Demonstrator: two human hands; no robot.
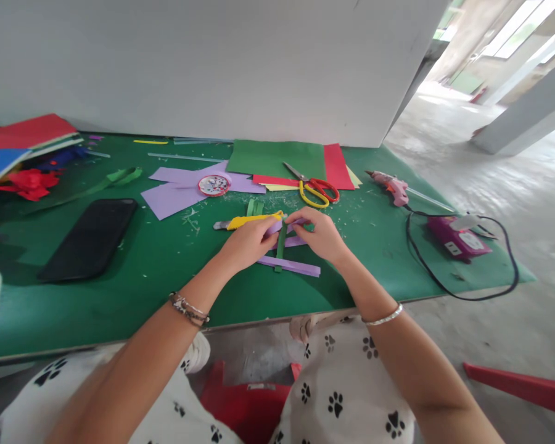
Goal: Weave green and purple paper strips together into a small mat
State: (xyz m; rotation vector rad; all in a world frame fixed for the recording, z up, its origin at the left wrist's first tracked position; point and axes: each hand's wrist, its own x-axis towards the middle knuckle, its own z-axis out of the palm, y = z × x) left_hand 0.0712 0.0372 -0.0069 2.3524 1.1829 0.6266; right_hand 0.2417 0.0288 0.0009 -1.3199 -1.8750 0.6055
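Note:
My left hand (248, 242) is closed, its thumb and fingers pinching a purple paper strip. From the other side my right hand (320, 235) also pinches purple paper, close to my left fingertips. Between them a narrow green paper strip (281, 242) runs toward me. It crosses a folded purple paper strip (300, 267) lying on the table below my hands. A yellow utility knife (247, 221) lies just beyond my left hand, its blade end pointing left. Behind the knife are small green paper strips (255, 206). My fingers partly hide where the strips meet.
On the green table (176, 308) lie scissors (315, 188), coloured sheets (277, 158), purple paper (173, 196) under a round container (213, 185), and a black phone (92, 237). A pink glue gun (393, 187) and a corded purple power adapter (457, 237) are at right.

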